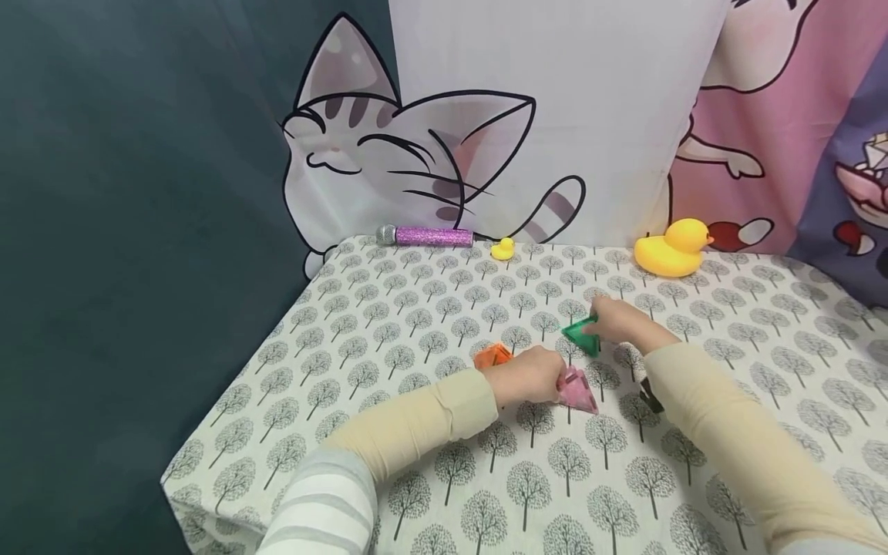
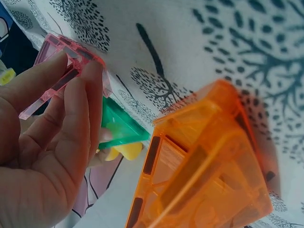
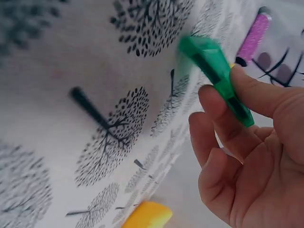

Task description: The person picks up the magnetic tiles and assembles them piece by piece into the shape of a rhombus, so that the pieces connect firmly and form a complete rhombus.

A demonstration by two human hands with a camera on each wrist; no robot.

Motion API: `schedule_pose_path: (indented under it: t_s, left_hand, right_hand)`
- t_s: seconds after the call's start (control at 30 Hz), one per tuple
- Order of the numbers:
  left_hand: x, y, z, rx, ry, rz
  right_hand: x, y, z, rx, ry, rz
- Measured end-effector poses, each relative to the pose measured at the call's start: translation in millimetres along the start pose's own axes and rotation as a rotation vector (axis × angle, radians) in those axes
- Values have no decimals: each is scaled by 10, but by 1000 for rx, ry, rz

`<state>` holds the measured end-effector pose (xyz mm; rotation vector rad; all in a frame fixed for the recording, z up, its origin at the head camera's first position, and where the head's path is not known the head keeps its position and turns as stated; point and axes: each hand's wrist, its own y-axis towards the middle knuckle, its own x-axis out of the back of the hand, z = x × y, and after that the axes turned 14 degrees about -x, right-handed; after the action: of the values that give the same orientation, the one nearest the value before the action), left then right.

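Observation:
My left hand [image 1: 530, 375] pinches pink translucent triangular magnetic tiles [image 1: 578, 391] low over the tablecloth. Two pink panels appear joined at an angle in the left wrist view. Between the thumb and fingers of my right hand [image 1: 613, 318] is a green triangular magnetic tile [image 3: 213, 61], held tilted, a little farther back. Just behind my left wrist stands an orange magnetic-tile shape [image 2: 213, 166], built of several leaning panels and partly covered by the hand in the head view. Pink and green tiles are apart.
A dark piece [image 1: 650, 397] lies partly under my right sleeve, its kind unclear. Along the table's back edge are a purple glitter microphone [image 1: 433, 237], a small yellow duck [image 1: 502, 249] and a large yellow duck [image 1: 671, 248]. Tree-patterned cloth [image 1: 479, 516] covers the table.

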<state>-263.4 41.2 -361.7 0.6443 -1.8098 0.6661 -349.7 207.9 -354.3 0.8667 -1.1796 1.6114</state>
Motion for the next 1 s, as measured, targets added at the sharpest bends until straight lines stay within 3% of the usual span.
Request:
schedule_pose_path:
  t_s: [0.13, 0.43, 0.67, 0.8, 1.0]
  left_hand:
    - [-17, -8, -13, 6, -31, 8]
    - [-26, 0, 13, -3, -31, 27]
    - [-8, -10, 14, -17, -6, 52]
    - [22, -5, 22, -35, -3, 63]
    - [56, 25, 28, -94, 33, 54]
  right_hand:
    - [-36, -203, -66, 37, 0, 6]
    - [-173, -570, -69, 41, -36, -12]
    - [-267, -661, 26, 56, 4, -37]
    - [-247, -698, 116, 116, 31, -10]
    - [-184, -737, 158, 159, -13, 25]
